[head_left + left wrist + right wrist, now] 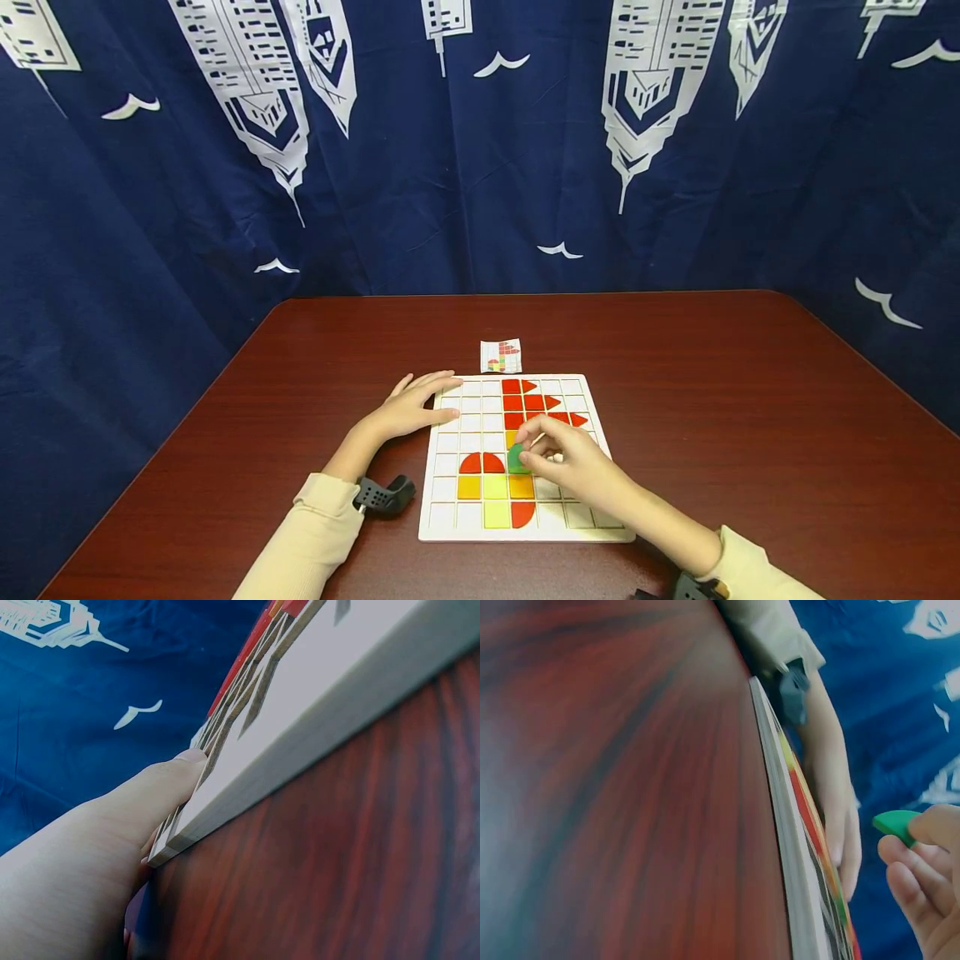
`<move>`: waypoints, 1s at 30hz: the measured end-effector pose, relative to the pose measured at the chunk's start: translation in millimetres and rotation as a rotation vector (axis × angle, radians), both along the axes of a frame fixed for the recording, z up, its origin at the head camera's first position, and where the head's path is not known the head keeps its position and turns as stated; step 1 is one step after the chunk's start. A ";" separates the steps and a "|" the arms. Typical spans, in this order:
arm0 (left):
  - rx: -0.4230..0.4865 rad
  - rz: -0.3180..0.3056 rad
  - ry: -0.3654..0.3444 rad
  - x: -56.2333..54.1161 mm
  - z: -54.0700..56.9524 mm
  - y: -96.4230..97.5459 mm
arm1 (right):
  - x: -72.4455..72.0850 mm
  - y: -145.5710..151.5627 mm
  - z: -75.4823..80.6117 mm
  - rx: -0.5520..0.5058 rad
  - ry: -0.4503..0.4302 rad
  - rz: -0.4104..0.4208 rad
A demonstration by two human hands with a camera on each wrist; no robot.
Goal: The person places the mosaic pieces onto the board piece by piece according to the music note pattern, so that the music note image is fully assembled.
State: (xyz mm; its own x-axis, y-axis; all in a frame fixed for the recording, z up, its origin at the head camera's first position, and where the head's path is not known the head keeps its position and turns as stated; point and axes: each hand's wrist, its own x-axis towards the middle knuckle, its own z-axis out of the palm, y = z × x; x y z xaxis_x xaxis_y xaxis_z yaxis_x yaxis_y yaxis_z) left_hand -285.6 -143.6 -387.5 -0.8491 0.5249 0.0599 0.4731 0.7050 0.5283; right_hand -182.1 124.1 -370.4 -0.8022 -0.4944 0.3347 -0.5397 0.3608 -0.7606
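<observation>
A white gridded board (444, 514) lies on the table, partly filled with flat red, orange and yellow pieces. My left hand (414, 406) rests on its far left corner, fingers stretched out and thumb on the edge squares. The left wrist view shows that thumb over the board's rim. Over the middle of the board, my right hand (573, 458) pinches a green piece (892, 823) with a curved side between thumb and forefinger. Right beside it are an orange square (521, 487) and a red half-round pair (482, 463). Red triangles (553, 402) end the far rows; my right hand hides some squares.
A small picture card (491, 356) showing a colored pattern lies just beyond the board's far edge. The brown wooden table (750, 400) extends on both sides. A dark blue cloth (465, 183) with white prints hangs behind it.
</observation>
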 end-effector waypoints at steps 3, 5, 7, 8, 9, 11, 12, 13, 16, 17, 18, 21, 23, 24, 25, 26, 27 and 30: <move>0.005 0.000 0.000 -0.4 -0.6 0.9 | 1.5 -13.6 1.1 0.033 -0.042 0.043; 0.012 0.002 0.000 -0.7 -0.9 1.2 | 2.1 -21.4 0.5 0.047 -0.058 0.071; 0.013 0.004 0.005 -1.0 -1.1 1.2 | 2.8 -28.4 -0.4 0.063 -0.075 0.093; 0.013 0.007 0.002 -1.0 -1.0 1.2 | 3.1 -31.3 -1.0 0.067 -0.084 0.104; 0.014 0.006 0.002 -1.0 -1.0 1.0 | 3.5 -34.0 -1.6 0.073 -0.089 0.111; 0.019 0.003 0.002 -1.0 -0.7 0.9 | 4.2 -38.5 -2.4 0.084 -0.099 0.125; 0.021 -0.001 0.001 -0.9 -0.5 0.9 | 4.5 -40.3 -2.9 0.092 -0.097 0.135; 0.022 -0.002 -0.001 -1.0 -0.4 0.7 | 4.6 -41.9 -3.4 0.103 -0.094 0.146; 0.025 -0.003 -0.005 -1.1 -0.3 0.4 | 4.4 -45.2 -5.0 0.136 -0.068 0.188; 0.024 -0.003 -0.006 -1.0 -0.3 0.3 | 4.2 -45.8 -5.4 0.144 -0.060 0.204; 0.024 -0.003 -0.008 -1.1 -0.5 0.2 | 4.2 -46.3 -5.7 0.151 -0.055 0.216; 0.027 -0.004 -0.010 -1.1 -0.9 -0.1 | 4.0 -46.6 -5.9 0.173 -0.057 0.244; 0.028 -0.005 -0.008 -1.1 -1.0 -0.1 | 3.9 -46.3 -5.2 0.196 -0.060 0.261; 0.028 -0.006 -0.009 -1.3 -1.3 -0.2 | 3.8 -46.1 -4.6 0.212 -0.061 0.267; 0.027 -0.006 -0.009 -1.3 -1.5 -0.4 | 3.5 -45.7 -4.2 0.232 -0.053 0.275; 0.027 -0.004 -0.009 -1.1 -1.5 -0.6 | 3.1 -45.2 -3.6 0.255 -0.039 0.286; 0.025 -0.003 -0.010 -1.0 -1.6 -0.7 | 2.5 -45.0 -3.5 0.278 -0.014 0.297; 0.022 -0.002 -0.010 -0.6 -1.6 -1.3 | 1.0 -44.4 -3.6 0.347 0.064 0.333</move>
